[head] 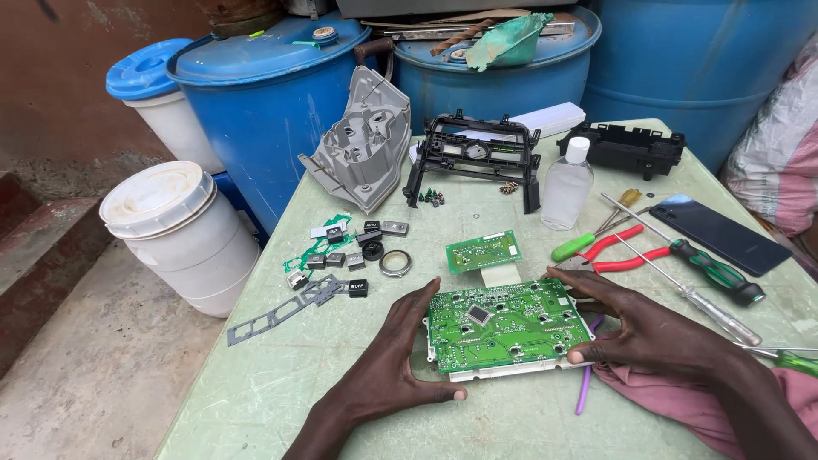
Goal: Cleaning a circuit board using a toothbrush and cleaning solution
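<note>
Both hands frame the green circuit board (505, 326) near the surface's (256, 400) front edge: my left hand (394, 358) and right hand (652, 328), each grip spread open against its sides.

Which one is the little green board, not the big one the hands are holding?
Start at the pale green table and find the large green circuit board between both hands. Just beyond it lies the small green circuit board, flat and untouched. It is much smaller and has a pale ribbon strip at its near edge.

Green circuit board (504, 326), red-handled pliers (615, 253), blue barrels (273, 102), pink cloth (673, 400), pale-green table (281, 375).
</note>
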